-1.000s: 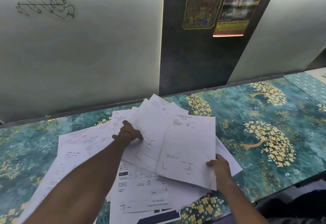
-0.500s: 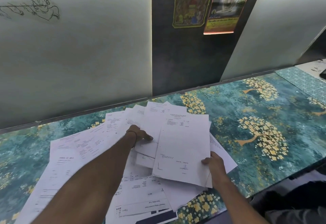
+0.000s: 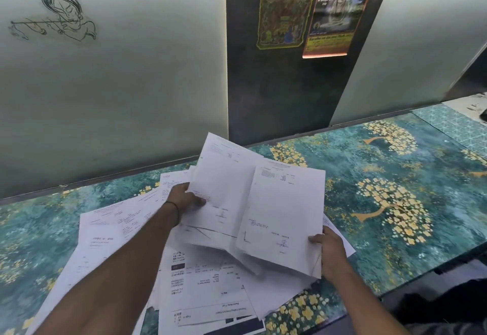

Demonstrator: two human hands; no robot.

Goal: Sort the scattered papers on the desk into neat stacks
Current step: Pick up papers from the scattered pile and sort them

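White printed papers lie scattered over the left half of the desk [image 3: 395, 155], overlapping at odd angles. My left hand [image 3: 184, 199] grips the left edge of a raised sheet [image 3: 224, 189], thumb on top. My right hand [image 3: 330, 250] pinches the bottom right corner of another sheet [image 3: 287, 216], with more sheets bunched under it. Both sheets are tilted up off the pile, the right one overlapping the left. Loose papers [image 3: 105, 239] spread out to the left under my forearm, and printed forms [image 3: 208, 290] lie near the front edge.
The desk top has a teal cover with gold tree patterns; its right half [image 3: 390, 203] holds no papers. A pale wall panel [image 3: 118, 84] and a dark panel with two posters [image 3: 311, 10] rise behind the desk. The desk's front edge runs at the lower right.
Both hands have lifted their sheets up off the pile, tilting them toward me. My left hand now grips a sheet's edge instead of pressing on the papers.
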